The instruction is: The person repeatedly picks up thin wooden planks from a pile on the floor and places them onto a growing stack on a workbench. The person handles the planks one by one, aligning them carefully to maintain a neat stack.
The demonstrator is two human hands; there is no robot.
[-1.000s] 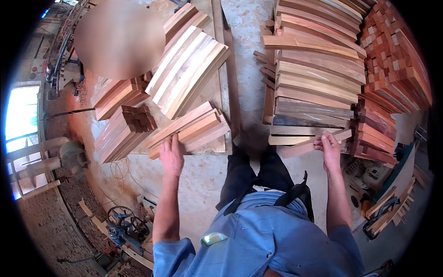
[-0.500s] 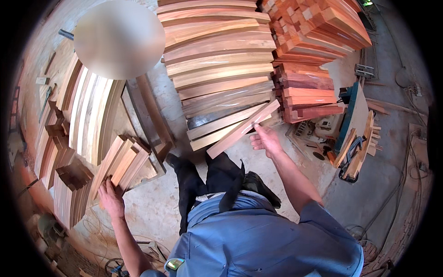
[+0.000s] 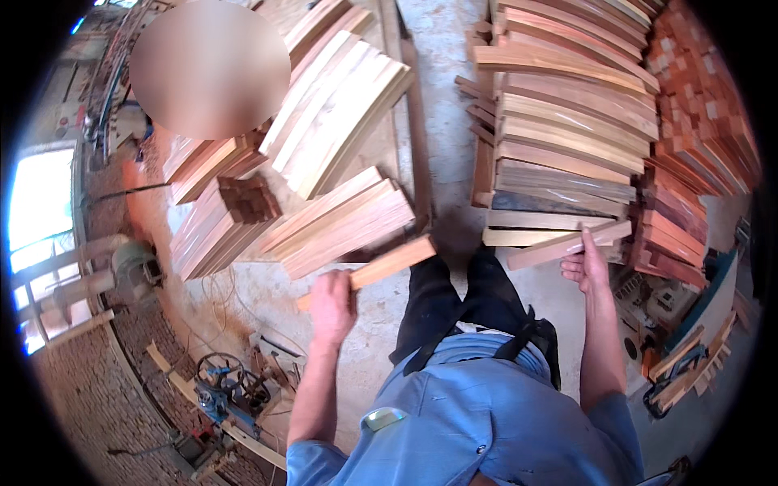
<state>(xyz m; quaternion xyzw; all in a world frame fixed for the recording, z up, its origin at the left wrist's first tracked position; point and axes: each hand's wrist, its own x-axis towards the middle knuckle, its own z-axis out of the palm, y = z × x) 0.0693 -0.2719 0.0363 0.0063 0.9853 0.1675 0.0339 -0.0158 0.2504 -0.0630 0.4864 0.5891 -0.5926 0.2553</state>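
My left hand (image 3: pixel 332 308) is closed around one end of a short wooden board (image 3: pixel 397 261), raised off the pile of similar boards (image 3: pixel 348 227) beyond it. Toward the right, a pinkish wooden board (image 3: pixel 543 252) lies slanted across the near end of a long row of curved wooden pieces (image 3: pixel 567 154). My right hand (image 3: pixel 587 267) rests its outstretched index finger on that slanted board. Its other fingers are loosely bent and apart, below the board's near edge; the thumb is hard to see.
Pale curved boards (image 3: pixel 340 113) and a brownish stack (image 3: pixel 215 235) lie on the left. Reddish timber (image 3: pixel 673 235) is piled at far right. A handwheel machine (image 3: pixel 231 381) stands at lower left, over concrete floor (image 3: pixel 454 121). A blurred round patch covers the upper left.
The view has swung left. My left hand has lifted a board off the left pile and brought it toward my legs. My right hand stays at the slanted board.
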